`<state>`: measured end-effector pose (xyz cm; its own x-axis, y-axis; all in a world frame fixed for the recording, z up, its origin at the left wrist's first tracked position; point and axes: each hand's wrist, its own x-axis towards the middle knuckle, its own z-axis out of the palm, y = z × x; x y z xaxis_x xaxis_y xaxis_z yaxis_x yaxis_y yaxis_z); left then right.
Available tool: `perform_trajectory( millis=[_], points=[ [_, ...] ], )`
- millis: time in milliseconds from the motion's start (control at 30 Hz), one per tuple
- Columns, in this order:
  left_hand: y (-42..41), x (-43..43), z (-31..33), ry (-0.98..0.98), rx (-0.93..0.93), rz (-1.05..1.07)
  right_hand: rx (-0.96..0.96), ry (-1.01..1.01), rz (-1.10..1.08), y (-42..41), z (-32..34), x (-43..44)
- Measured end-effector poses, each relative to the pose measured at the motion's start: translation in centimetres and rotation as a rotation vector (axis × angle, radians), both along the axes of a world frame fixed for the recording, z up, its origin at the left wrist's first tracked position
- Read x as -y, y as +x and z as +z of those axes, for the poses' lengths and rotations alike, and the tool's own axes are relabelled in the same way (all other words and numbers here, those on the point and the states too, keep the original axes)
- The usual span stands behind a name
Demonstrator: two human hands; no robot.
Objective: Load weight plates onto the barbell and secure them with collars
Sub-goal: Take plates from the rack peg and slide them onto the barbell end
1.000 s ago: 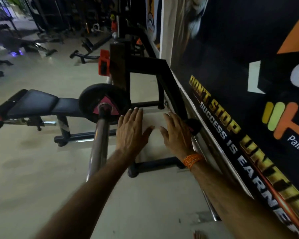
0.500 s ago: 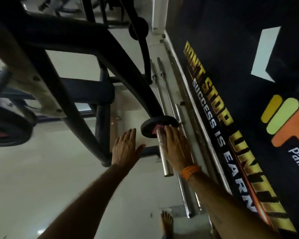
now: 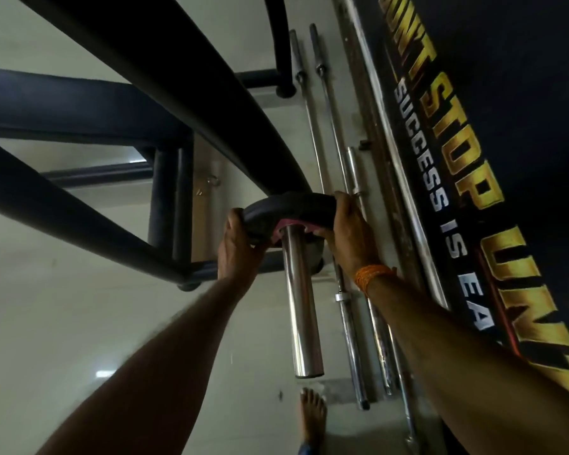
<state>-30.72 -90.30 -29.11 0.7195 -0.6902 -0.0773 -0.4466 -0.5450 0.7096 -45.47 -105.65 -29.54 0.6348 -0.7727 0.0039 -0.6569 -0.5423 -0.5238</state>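
Note:
A black weight plate (image 3: 288,208) with a pink centre sits on the chrome barbell sleeve (image 3: 301,310), which points toward me at mid-frame. My left hand (image 3: 240,247) grips the plate's left rim. My right hand (image 3: 350,238), with an orange wristband, grips its right rim. The sleeve's free end is bare. No collar is visible.
A black steel rack frame (image 3: 145,80) crosses the upper left, close above the plate. Several spare chrome bars (image 3: 352,290) lie on the floor along the wall banner (image 3: 473,159) at right. A bare foot (image 3: 312,418) stands below the sleeve's end. Pale floor spreads left.
The view swung down and closer to the near barbell end. Both hands went from open beside the plate to gripping its rim on either side.

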Motion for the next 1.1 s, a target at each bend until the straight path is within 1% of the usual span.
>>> perform_trajectory(
  millis=[67, 133, 333, 467, 567, 667, 800, 933, 1000, 1100],
  points=[
    [-0.3, 0.5, -0.5, -0.069, -0.013, 0.098, 0.057, -0.009, -0.010, 0.2, -0.8, 0.3],
    [-0.3, 0.7, -0.6, -0.092, -0.027, 0.150, 0.085, -0.030, 0.001, 0.2, -1.2, 0.3],
    [-2.2, -1.9, 0.0, 0.000, 0.030, 0.105, 0.116, -0.004, 0.029, -2.8, -0.5, -2.4],
    [-5.6, -6.9, -0.1, 0.041, 0.037, 0.049, 0.120, 0.023, 0.034, -7.4, -0.2, -7.4],
    [-8.9, -11.2, 0.1, 0.055, 0.039, 0.003, 0.082, 0.057, -0.015, -11.2, -0.1, -12.1],
    [-12.4, -15.7, 0.6, 0.112, 0.011, -0.028, 0.061, 0.092, -0.092, -15.0, 0.6, -17.3],
    [-16.5, -22.7, 1.5, 0.137, -0.022, -0.124, 0.055, 0.065, -0.161, -20.1, 2.5, -25.5],
    [-19.4, -31.0, 5.2, 0.082, -0.004, -0.202, 0.059, 0.061, -0.225, -23.8, 6.4, -34.7],
    [-20.1, -35.2, 8.6, 0.052, 0.021, -0.208, 0.083, 0.061, -0.223, -24.7, 9.3, -39.0],
    [-20.3, -41.2, 14.0, -0.003, 0.077, -0.196, 0.143, 0.007, -0.174, -25.0, 14.2, -44.7]
  ],
)
